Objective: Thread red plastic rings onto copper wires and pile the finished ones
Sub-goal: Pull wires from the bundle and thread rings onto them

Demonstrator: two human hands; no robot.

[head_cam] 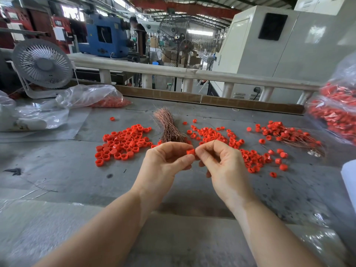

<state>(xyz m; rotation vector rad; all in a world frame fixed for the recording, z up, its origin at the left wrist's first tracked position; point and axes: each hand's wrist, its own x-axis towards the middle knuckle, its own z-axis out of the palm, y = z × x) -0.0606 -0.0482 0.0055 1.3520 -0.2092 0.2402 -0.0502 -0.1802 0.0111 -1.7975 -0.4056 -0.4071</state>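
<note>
My left hand (165, 160) pinches a red plastic ring (190, 151) between thumb and forefinger, above the table's middle. My right hand (217, 160) pinches a thin copper wire (210, 145) right beside that ring; the wire's tip at the ring is hidden by my fingers. A bundle of copper wires (168, 125) lies just beyond my hands. Loose red rings lie in a heap on the left (123, 143) and another on the right (213, 134). Rings threaded on wires are piled at the far right (289, 134).
A grey table (57, 170) carries everything. A clear bag with red rings (92, 97) and a white desk fan (42, 64) stand at the back left. A full plastic bag of red parts (339, 108) sits at the right edge. A white rail (173, 71) borders the back.
</note>
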